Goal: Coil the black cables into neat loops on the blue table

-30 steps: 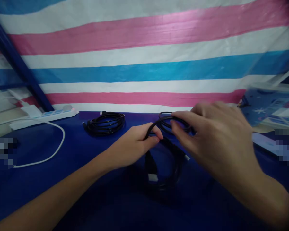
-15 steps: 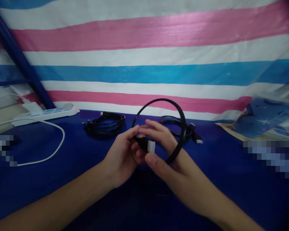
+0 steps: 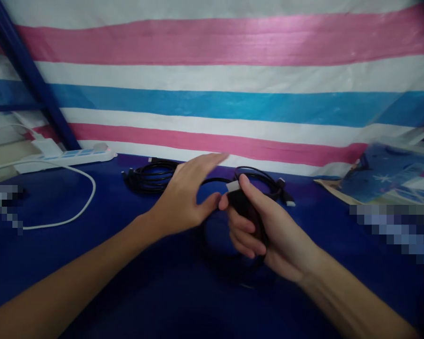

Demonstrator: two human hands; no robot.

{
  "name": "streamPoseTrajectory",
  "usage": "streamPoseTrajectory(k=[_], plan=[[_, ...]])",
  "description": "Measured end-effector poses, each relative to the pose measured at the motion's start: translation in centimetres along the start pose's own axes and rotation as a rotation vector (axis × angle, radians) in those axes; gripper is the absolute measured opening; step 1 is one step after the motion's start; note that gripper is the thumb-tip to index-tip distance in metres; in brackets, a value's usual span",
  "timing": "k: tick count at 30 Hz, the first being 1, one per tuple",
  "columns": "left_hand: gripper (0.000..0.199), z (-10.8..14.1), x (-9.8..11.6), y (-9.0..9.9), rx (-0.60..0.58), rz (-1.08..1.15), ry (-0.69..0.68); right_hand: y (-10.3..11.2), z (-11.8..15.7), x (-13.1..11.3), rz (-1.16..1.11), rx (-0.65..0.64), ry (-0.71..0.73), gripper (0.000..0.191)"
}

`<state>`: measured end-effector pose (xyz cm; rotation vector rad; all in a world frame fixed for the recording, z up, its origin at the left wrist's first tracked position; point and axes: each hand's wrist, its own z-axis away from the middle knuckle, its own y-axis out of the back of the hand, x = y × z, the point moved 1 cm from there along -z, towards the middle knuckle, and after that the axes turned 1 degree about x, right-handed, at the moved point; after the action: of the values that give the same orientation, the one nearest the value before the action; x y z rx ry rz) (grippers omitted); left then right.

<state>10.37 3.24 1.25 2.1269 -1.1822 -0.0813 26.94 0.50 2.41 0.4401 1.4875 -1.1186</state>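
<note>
A black cable (image 3: 242, 201) with a light rectangular plug tip is in my right hand (image 3: 265, 226), whose fingers wrap round it near the plug. Its dark loop hangs below and to the left of that hand, blurred against the blue table. My left hand (image 3: 183, 195) is beside it on the left, fingers stretched out and thumb apart, with nothing held. The thumb tip is close to the right hand's fingertips; whether they touch is unclear. Behind the left hand lies a coiled black cable (image 3: 150, 178), partly hidden. Another coiled black cable (image 3: 259, 175) lies behind the right hand.
A white power strip (image 3: 74, 156) with a plugged-in adapter stands at the back left, and a white cord (image 3: 92, 188) curves over the blue table (image 3: 109, 263). A blue patterned package (image 3: 385, 174) is at the right. Behind hangs a striped sheet (image 3: 212, 101).
The plug has passed from my left hand to my right hand, which has closed round it. My left hand has opened and risen slightly. The cable loop has dropped from upright to below the hands.
</note>
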Motion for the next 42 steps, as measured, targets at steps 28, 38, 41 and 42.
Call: streamPoseTrajectory(k=[28,38,41,42], plan=[[0.034,0.3,-1.0,0.0,-0.145,-0.357,0.480,-1.6,1.1,0.6,0.268,0.061,0.332,0.020],[0.042,-0.2,2.4,1.0,0.042,-0.026,0.224,-2.3,2.1,0.5,0.364,-0.120,0.143,0.025],[0.028,-0.3,1.7,0.9,0.052,0.284,0.459,-2.7,2.3,0.8,0.387,-0.212,0.251,0.029],[0.025,-0.3,1.4,0.7,0.046,0.388,0.531,-2.8,2.3,0.8,0.396,-0.214,0.296,0.026]])
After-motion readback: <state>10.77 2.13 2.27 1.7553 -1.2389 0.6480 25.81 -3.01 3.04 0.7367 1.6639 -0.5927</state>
